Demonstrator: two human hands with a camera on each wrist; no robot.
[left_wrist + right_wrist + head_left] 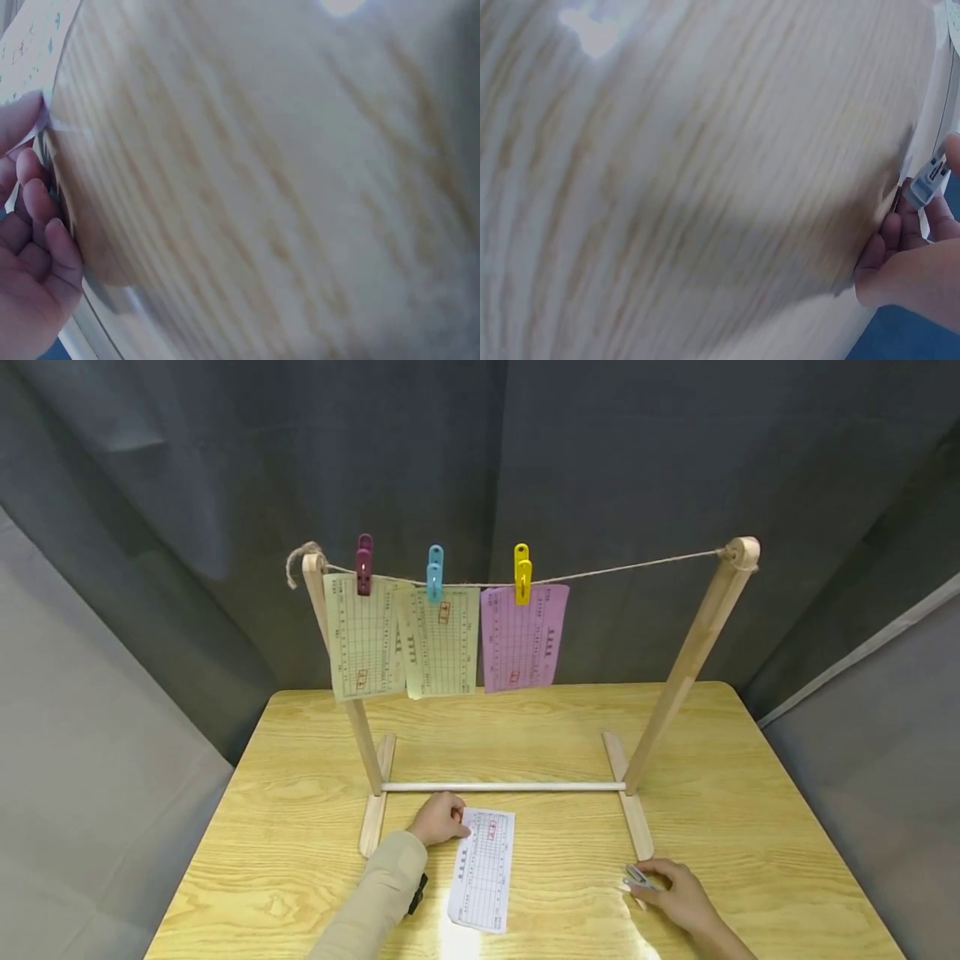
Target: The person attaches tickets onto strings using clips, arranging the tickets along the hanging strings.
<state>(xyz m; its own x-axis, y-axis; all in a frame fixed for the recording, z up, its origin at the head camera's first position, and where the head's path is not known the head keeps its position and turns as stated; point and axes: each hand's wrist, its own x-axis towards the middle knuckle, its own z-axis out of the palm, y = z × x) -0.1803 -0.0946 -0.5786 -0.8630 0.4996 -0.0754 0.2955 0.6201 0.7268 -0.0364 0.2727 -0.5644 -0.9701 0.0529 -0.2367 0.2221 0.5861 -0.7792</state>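
Note:
My left hand pinches the upper left corner of a white printed slip between thumb and fingers, low over the table. In the left wrist view the thumb presses on the paper's corner. My right hand holds a grey clothespin near the front of the rack's right foot. Seen from the right wrist, the clothespin sits between thumb and fingers. On the twine hang two pale green slips and a pink slip.
A purple clothespin, a blue one and a yellow one grip the hanging slips. The wooden rack's posts stand on foot bars, joined by a low white rod. Dark curtains hang behind the wooden table.

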